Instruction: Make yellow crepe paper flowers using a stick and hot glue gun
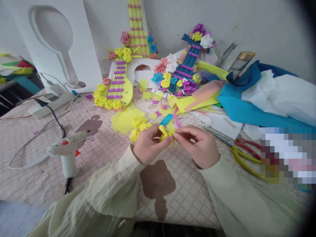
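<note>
Where the two hands meet, over the table [185, 202]: one flower [165, 133], yellow folded paper. Left hand [150, 144]: closed on the flower, thumb in front, presumably to keep the folds from springing open. Right hand [198, 142]: thumb and forefinger pinching the flower's right edge, seemingly to shape it while the other steadies.

Beside the left hand: yellow blooms [138, 122], clustered, likely to keep like with like. Behind these: yellow sheet [124, 120], flat.

Right: scissors [248, 146], red and yellow handles, one pair or two, cannot tell; handles toward the person, handy for picking up.

Left: glue gun [67, 148], upright on its grip, nozzle off the table, probably to spare the surface. Beyond: power strip [53, 98], cords attached.

Back: yellow lute [127, 92] and blue lute [189, 61], propped upright, perhaps to protect their flowers.

Containers: jar [243, 62], gold lid on, contents unreadable; dark holder [10, 98], far left, part out of view, coloured paper at its top.
</note>
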Demonstrator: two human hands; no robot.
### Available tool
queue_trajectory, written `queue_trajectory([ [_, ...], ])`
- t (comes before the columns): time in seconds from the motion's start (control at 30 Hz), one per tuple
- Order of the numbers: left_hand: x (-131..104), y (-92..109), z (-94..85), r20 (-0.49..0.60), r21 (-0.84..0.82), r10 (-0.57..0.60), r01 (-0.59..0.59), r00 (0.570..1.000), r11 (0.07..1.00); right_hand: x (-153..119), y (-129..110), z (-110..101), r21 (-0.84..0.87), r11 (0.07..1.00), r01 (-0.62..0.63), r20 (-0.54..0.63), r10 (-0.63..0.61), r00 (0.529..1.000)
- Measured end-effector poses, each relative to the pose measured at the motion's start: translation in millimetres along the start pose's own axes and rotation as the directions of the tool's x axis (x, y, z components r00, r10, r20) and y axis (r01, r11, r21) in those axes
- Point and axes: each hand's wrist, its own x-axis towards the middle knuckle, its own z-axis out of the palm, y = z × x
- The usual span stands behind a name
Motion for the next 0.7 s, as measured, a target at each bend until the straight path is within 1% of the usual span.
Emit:
queue_trajectory([
  [0.1,1.2,0.3,2.2,0.007,-0.086,-0.031,0.032,0.999,0.996,-0.3,0.1,0.9,0.003,1.0,-0.006,-0.008,0.006,1.0],
  [0.2,1.1,0.3,4.3,-0.008,-0.158,-0.029,0.028,1.0,0.987,0.4,-0.1,1.2,0.014,1.0,-0.025,-0.005,0.025,1.0],
  [0.27,-0.3,0.2,5.3,-0.029,-0.184,-0.027,0.021,0.999,0.983,0.9,-0.7,1.1,0.021,0.999,-0.04,-0.006,0.04,0.999],
  [0.33,-2.6,-0.1,5.7,-0.051,-0.174,-0.001,-0.008,0.999,0.985,1.0,-1.5,1.0,0.035,0.998,-0.058,0.006,0.058,0.998],
  [0.43,-6.2,-1.4,4.9,-0.073,-0.081,0.087,-0.092,0.994,0.992,0.7,-2.2,0.7,0.065,0.994,-0.085,0.037,0.083,0.996],
  [0.53,-8.4,-3.1,2.8,-0.061,0.048,0.162,-0.159,0.985,0.986,0.9,-2.5,0.5,0.089,0.991,-0.105,0.058,0.1,0.993],
  [0.63,-9.1,-3.3,0.9,-0.039,0.162,0.216,-0.208,0.976,0.965,1.6,-3.1,0.2,0.109,0.985,-0.134,0.072,0.127,0.989],
  [0.7,-8.9,-2.6,0.4,-0.034,0.205,0.234,-0.222,0.972,0.953,1.9,-3.4,0.0,0.116,0.982,-0.147,0.083,0.138,0.987],
])
